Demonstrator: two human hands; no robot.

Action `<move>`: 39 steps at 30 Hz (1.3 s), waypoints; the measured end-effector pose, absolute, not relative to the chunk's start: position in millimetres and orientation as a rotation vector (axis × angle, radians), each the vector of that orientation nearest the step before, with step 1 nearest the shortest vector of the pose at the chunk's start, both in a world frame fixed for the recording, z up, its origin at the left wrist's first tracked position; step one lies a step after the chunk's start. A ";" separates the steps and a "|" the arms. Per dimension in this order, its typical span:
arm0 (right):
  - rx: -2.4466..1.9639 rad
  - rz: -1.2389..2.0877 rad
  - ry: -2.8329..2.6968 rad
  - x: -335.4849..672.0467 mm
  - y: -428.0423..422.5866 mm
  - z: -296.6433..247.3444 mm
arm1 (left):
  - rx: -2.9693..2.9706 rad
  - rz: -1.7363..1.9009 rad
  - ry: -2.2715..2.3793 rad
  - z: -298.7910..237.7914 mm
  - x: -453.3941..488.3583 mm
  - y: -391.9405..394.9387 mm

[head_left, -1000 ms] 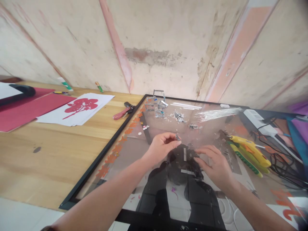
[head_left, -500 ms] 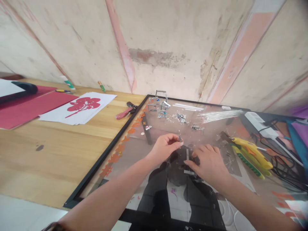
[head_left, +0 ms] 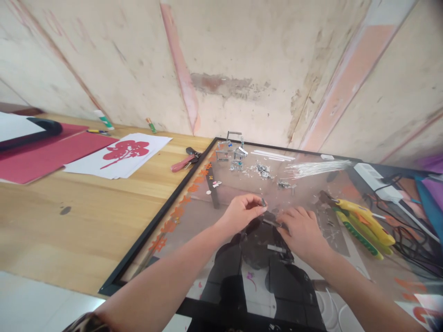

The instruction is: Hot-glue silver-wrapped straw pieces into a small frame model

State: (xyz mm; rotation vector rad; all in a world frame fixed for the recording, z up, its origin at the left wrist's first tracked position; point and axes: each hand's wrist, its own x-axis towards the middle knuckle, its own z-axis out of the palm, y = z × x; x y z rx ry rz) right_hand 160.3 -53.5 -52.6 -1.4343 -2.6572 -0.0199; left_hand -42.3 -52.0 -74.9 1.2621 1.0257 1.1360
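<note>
Between the thumb and fingertips of my left hand (head_left: 242, 213) is a tiny grey piece (head_left: 264, 202), pinched just above the glass. My right hand (head_left: 302, 230) is closed on one end of a short grey strip (head_left: 271, 222), whose other end points toward my left hand. The fingers hide part of that strip. Nearer to me, a second short light-grey strip (head_left: 276, 248) lies on the glass tabletop (head_left: 228, 184) below my right hand. A dark, hard-to-make-out item sits beside it.
At the back stands a small grey frame-like construction (head_left: 228, 152), near white sticks (head_left: 273, 156), grey scraps (head_left: 263, 170) and thin wires (head_left: 316, 169). A yellow glue gun (head_left: 367, 219), green-handled pliers (head_left: 360, 235) and a power strip (head_left: 377, 182) lie right. Red-handled cutters (head_left: 183, 162) lie left.
The grey strip by my right hand has turned from pointing away from me to lying crosswise, now in that hand's fingers. My left hand keeps its pinch. The view has shifted slightly.
</note>
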 end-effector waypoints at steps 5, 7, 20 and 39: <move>-1.363 0.026 -2.606 158.2 -52.5 -58.5 | 1.329 1.085 1.110 -75.1 -43.8 -51.7; -1.336 0.028 -2.602 157.0 -51.8 -60.6 | 1.369 1.049 1.148 -75.5 -44.4 -50.9; -1.326 0.046 -2.567 160.0 -51.6 -64.5 | 1.449 0.924 1.183 -85.2 -44.0 -49.2; -1.325 0.021 -2.474 172.0 -46.3 -54.6 | 1.564 0.914 1.220 -85.4 -41.4 -51.7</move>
